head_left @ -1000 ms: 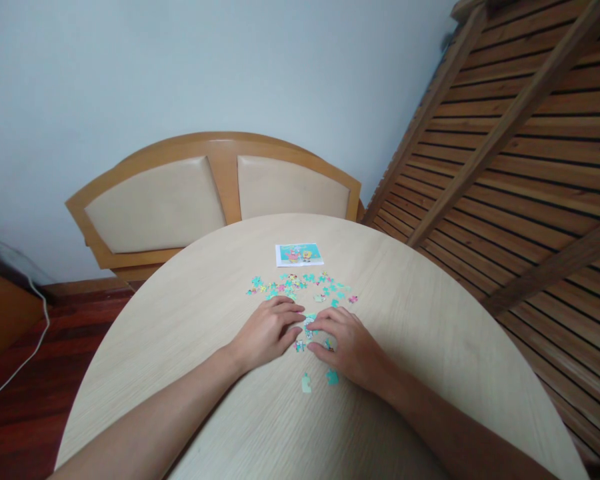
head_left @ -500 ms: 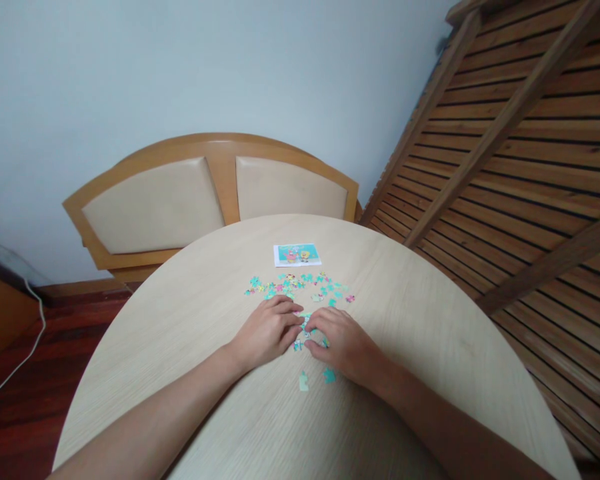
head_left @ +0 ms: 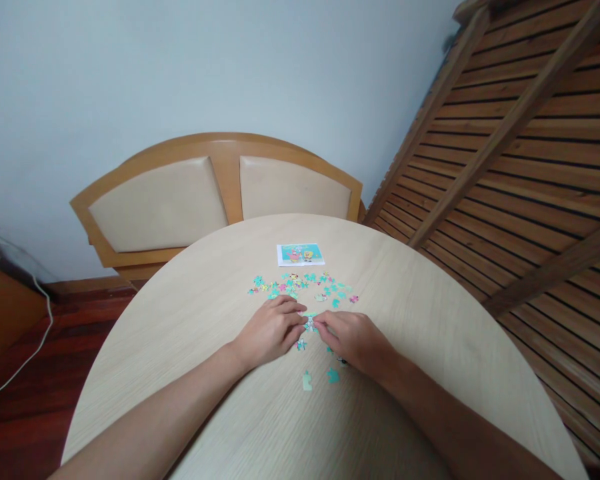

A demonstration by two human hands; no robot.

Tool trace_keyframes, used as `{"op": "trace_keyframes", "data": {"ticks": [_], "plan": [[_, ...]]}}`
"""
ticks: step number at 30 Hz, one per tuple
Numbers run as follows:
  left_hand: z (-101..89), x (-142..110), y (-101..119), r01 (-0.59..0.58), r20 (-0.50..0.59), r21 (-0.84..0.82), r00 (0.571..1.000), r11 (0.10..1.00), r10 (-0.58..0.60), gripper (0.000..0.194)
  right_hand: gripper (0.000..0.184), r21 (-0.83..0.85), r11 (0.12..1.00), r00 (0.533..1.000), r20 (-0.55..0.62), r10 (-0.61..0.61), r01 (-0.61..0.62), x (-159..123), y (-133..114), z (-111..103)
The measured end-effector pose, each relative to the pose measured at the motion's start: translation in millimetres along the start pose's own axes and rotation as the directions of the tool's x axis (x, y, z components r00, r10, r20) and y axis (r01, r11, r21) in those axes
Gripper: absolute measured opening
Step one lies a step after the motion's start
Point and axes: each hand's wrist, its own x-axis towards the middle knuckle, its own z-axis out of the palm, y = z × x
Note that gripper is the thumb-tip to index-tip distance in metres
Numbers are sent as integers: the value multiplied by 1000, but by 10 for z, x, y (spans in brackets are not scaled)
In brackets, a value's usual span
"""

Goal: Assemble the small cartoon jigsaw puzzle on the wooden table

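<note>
Between my hands lies a small cluster of jigsaw puzzle pieces [head_left: 311,324], partly hidden by fingers. My left hand [head_left: 274,331] is curled over its left side, fingertips pressed at the edge. Thumb and index finger of my right hand [head_left: 356,339] are pinched at its right side, on a puzzle piece mostly covered by the fingertips. Below my left fingers sits a loose teal-and-white piece [head_left: 301,345]. Nearer to me are a pale green piece [head_left: 307,381] and a teal piece [head_left: 333,375]. Another dark-marked piece [head_left: 341,361] peeks out under my right hand.
Beyond my hands, many loose puzzle pieces [head_left: 293,284] are scattered in a band. A reference picture card [head_left: 301,255] with pink and yellow cartoon figures lies behind them. The round wooden table [head_left: 405,293] stands by a padded headboard [head_left: 295,183] and a slatted wooden panel [head_left: 520,167].
My right hand's thumb and index finger have closed into a pinch at the cluster, uncovering a dark-marked piece below. My left hand stays in place. The view has shifted slightly.
</note>
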Motion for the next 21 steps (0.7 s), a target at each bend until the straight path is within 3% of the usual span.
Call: {"op": "trace_keyframes", "data": {"ticks": [6,9,14,21], "plan": [[-2,-13,-36,-12,-10,-74,1000,997,11,23,22,30,974,974,34,-224,223,-73,-69,-142],[-5,-18,-63,-12,-18,-110,1000,994,10,23,18,86,962,961,68,-267,261,-87,-77,-127],[-97,-25,-53,-38,-22,-144,999,989,35,26,3,147,968,973,84,-215,201,-96,-63,-109],[-294,-81,51,0,163,-68,987,998,11,20,27,146,989,998,46,-35,28,-118,-58,-91]]}}
